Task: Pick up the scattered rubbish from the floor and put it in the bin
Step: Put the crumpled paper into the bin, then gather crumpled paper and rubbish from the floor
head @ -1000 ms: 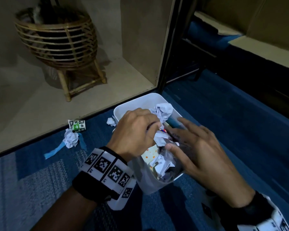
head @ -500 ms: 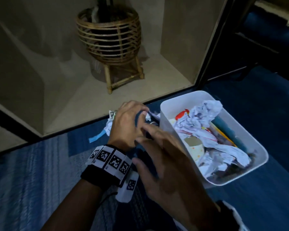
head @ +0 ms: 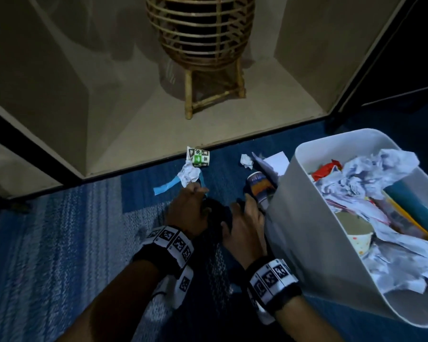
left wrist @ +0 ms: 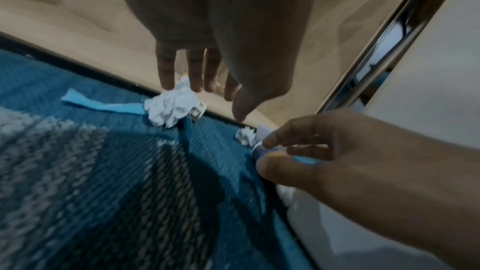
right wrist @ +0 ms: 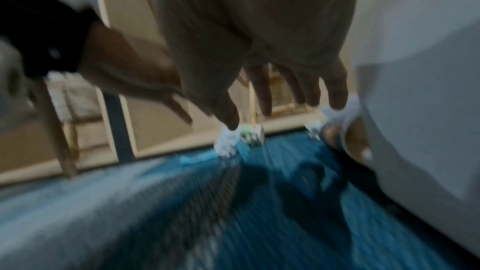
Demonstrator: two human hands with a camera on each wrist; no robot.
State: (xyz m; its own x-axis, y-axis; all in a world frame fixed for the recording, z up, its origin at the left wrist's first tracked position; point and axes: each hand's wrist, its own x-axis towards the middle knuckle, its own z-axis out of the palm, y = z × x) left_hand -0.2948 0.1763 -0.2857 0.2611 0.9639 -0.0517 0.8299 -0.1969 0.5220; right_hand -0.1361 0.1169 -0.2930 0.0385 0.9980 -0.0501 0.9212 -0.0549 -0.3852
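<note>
The white bin [head: 304, 218] stands at the right on the blue carpet, full of crumpled paper and wrappers. Left of it lie a crumpled paper ball [head: 189, 173], a green-and-white carton [head: 199, 157], a blue strip [head: 165, 187], a smaller paper ball [head: 247, 161], a white sheet [head: 276, 161] and an orange-and-blue can [head: 258, 186]. My left hand [head: 190, 201] hovers with straight fingers [left wrist: 193, 73] just over the paper ball [left wrist: 168, 107], holding nothing. My right hand [head: 245, 208] reaches beside the bin wall, fingers spread [right wrist: 262, 98], its tips at the can [right wrist: 335, 134].
A rattan basket on a wooden stand [head: 200, 45] sits in a beige alcove behind the rubbish. A dark threshold strip [head: 232, 141] separates the alcove from the carpet. Striped blue rug [head: 59, 230] spreads to the left.
Both hands left the top of the bin and dropped to the carpet on its left. The left hand no longer holds crumpled paper. The view has swung left.
</note>
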